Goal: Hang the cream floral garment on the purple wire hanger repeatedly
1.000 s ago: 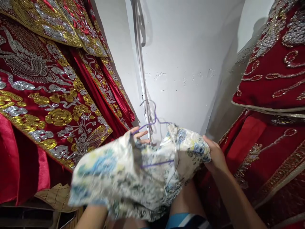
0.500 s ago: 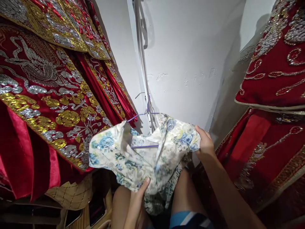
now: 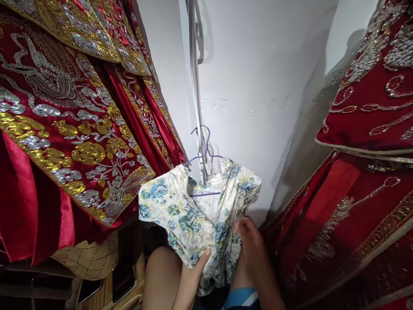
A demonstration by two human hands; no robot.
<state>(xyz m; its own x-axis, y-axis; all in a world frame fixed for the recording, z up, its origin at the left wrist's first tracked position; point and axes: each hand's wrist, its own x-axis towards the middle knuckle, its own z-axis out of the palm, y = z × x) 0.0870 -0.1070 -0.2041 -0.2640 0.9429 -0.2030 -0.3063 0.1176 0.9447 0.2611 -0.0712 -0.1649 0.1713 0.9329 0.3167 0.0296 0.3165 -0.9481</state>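
Note:
A short-sleeved white blouse point(image 3: 190, 224) with blue, green and yellow flowers hangs on a thin purple hanger point(image 3: 208, 148), its V-neck facing me. The hanger crosses a pale upright pole point(image 3: 193, 86); its hook tip shows beside the pole. My left hand point(image 3: 195, 275) grips the blouse's lower front, thumb on top, the other fingers hidden behind cloth. Beside the blouse's right side, my right hand point(image 3: 250, 237) is smeared by motion with its fingers partly curled; whether it pinches any cloth cannot be made out.
Red costumes with gold and silver sequins point(image 3: 90, 150) hang at the left. More beaded red garments point(image 3: 364, 116) hang at the right. A white wall point(image 3: 251, 64) stands behind. Low at the left are a quilted beige item point(image 3: 93, 258) and a dark phone point(image 3: 124, 280) on slatted wood.
My right hand has let go of the blouse's right sleeve and come down and inward to its side. The sleeve now hangs loose. My left hand keeps its grip, shifted slightly right.

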